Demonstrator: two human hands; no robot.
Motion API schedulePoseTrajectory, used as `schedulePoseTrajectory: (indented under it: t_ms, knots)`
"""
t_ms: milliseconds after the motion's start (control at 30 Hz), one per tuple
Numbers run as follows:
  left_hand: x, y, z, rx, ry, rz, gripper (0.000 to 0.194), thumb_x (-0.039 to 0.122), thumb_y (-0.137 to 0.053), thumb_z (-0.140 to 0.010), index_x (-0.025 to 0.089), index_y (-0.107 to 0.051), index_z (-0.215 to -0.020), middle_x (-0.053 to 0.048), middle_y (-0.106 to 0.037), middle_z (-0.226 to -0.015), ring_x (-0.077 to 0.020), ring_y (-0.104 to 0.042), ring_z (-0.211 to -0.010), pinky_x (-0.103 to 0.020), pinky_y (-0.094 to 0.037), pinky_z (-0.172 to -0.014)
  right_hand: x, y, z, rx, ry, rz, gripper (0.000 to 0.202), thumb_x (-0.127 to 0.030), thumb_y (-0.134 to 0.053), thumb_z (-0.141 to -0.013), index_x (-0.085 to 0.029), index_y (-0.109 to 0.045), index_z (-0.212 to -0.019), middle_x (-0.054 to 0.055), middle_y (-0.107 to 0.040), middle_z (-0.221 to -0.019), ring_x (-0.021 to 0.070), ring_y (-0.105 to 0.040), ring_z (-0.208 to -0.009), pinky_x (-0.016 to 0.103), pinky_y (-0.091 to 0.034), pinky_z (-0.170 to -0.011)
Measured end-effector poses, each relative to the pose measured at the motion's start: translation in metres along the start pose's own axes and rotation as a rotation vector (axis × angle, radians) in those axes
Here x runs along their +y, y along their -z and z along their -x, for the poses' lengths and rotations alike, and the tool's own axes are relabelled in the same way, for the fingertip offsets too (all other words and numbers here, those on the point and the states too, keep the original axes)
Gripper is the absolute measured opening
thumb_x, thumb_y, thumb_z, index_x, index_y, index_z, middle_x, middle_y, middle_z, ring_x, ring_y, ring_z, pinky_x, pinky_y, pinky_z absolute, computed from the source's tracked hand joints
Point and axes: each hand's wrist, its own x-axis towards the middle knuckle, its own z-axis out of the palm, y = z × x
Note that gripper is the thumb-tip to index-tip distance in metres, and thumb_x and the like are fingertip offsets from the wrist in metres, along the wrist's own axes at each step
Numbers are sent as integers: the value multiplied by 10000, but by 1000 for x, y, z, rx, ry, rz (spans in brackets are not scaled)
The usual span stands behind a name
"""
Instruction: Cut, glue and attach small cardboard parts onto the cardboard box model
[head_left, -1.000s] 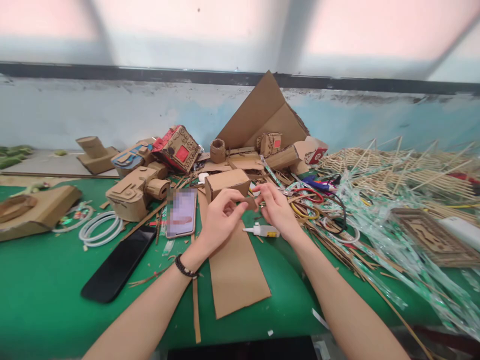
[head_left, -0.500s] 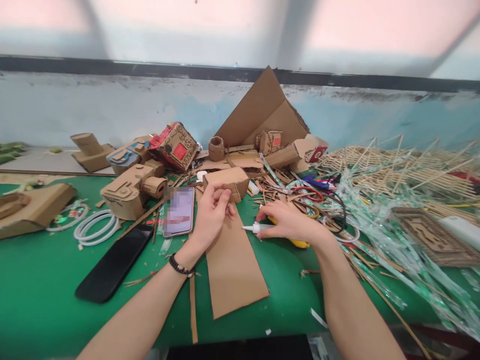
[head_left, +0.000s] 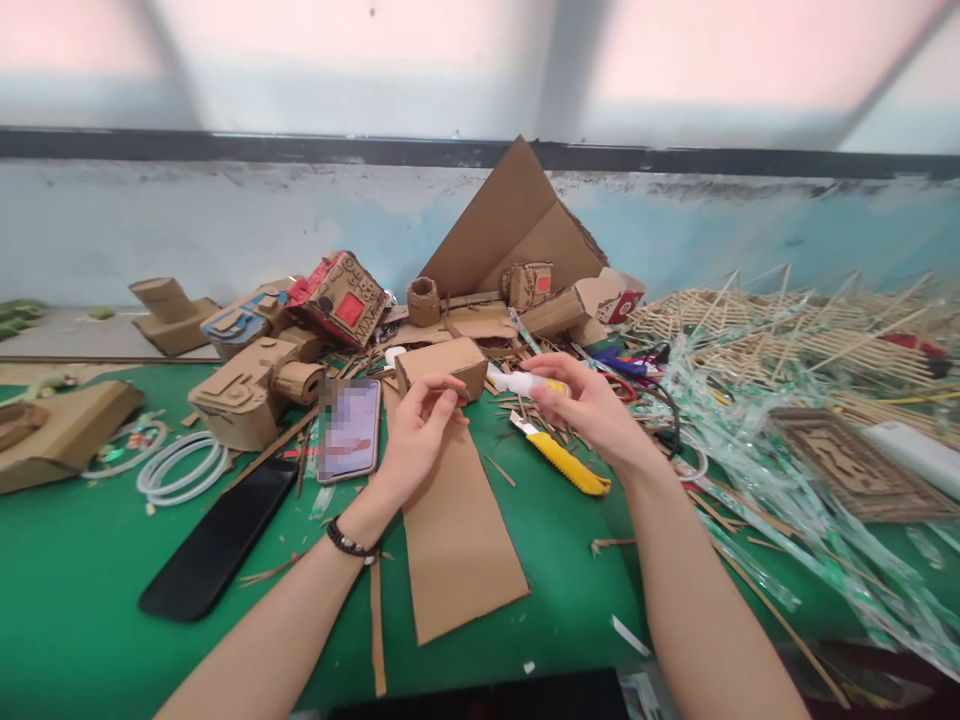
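Observation:
My right hand (head_left: 574,405) is closed around a small glue bottle (head_left: 534,385), white with a yellow patch. Its narrow nozzle points left toward a folded cardboard box (head_left: 446,362). My left hand (head_left: 421,425) is in front of that box, fingers curled and thumb close to them; whatever they pinch, if anything, is hidden. Under the left hand a flat cardboard strip (head_left: 465,545) runs toward the table's front edge. A yellow utility knife (head_left: 566,460) lies on the green table below my right hand, its blade end toward the box.
A phone with a lit screen (head_left: 351,430) and a black slab-like object (head_left: 221,540) lie left. Cardboard camera models (head_left: 251,390) and a red-edged cardboard box (head_left: 341,300) stand behind. Plastic strips (head_left: 750,440) and thin sticks (head_left: 750,330) cover the right side.
My right hand has moved up and away, lifting the glue bottle closer to the box and uncovering the yellow knife. My left hand stays by the box. The view shifts slightly.

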Motion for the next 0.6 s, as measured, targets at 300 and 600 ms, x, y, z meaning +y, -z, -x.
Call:
schedulePoseTrajectory:
  t_ms: [300,600]
  knots:
    - [2,-4,6,-182,316,319,280,429,-771,-931,215,-664,-1078,-73,-666,-1187,-222,-688,-1074,-340,-619,-878,13,-11,-12,206,87,-433,461,-442,-905,-759,-300,-688,-1141,11,-742,-1101,160,-675,-894,260,-563,-717]
    - [0,-3,9,-251,507,429,279,431,-768,-939,173,-730,-1040,-89,-666,-1117,-177,-657,-985,-276,-599,-806,15,-15,-21,367,54,-661,460,-454,-958,-673,-260,-740,-1029,-18,-707,-984,105,-616,-789,203,-524,-641]
